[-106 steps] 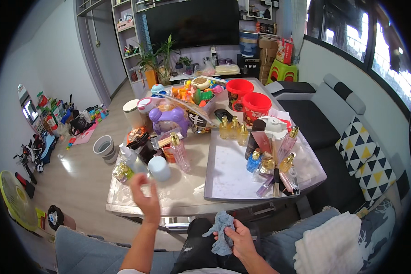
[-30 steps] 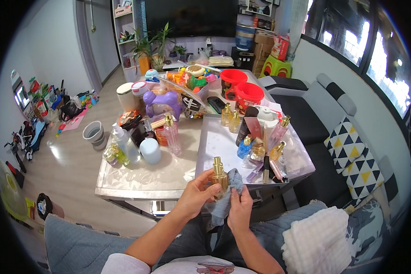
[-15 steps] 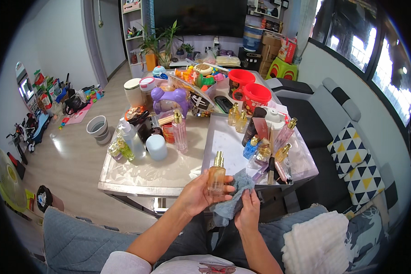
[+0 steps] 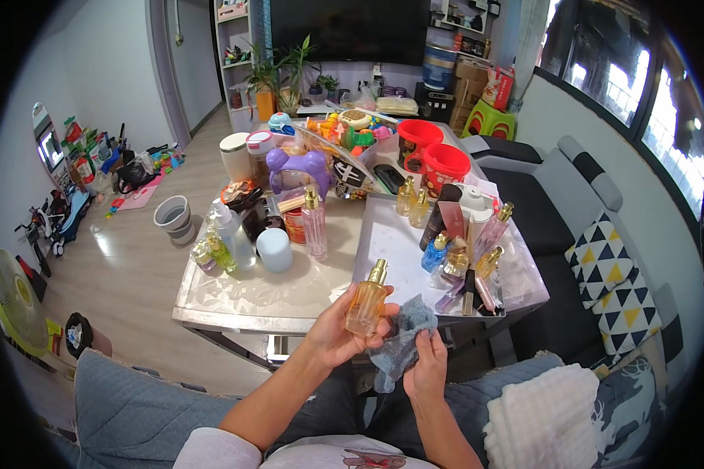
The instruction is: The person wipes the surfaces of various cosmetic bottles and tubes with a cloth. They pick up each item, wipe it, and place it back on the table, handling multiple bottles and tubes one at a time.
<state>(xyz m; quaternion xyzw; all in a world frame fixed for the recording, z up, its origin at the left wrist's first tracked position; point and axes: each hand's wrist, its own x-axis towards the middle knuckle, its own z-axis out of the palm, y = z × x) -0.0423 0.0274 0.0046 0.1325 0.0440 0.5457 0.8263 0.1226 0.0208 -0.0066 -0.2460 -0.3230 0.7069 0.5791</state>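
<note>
My left hand is closed round a clear perfume bottle with a gold cap and amber liquid, tilted a little to the right. Beside it, my right hand grips a grey-blue cloth that hangs down under the fingers of the left. Both hands are just in front of the table's near edge. On a white tray beyond them stand two more amber bottles, a blue bottle, a pink bottle and several other cosmetics.
Left on the table are a tall pink bottle, a pale blue jar and a clear pump bottle. Farther back stand a purple container and two red buckets. A white towel lies on the sofa right of me.
The perfume bottle has tipped from upright to leaning right, its base swinging slightly left. The cloth has shifted a little lower in my right hand. The view has turned slightly.
</note>
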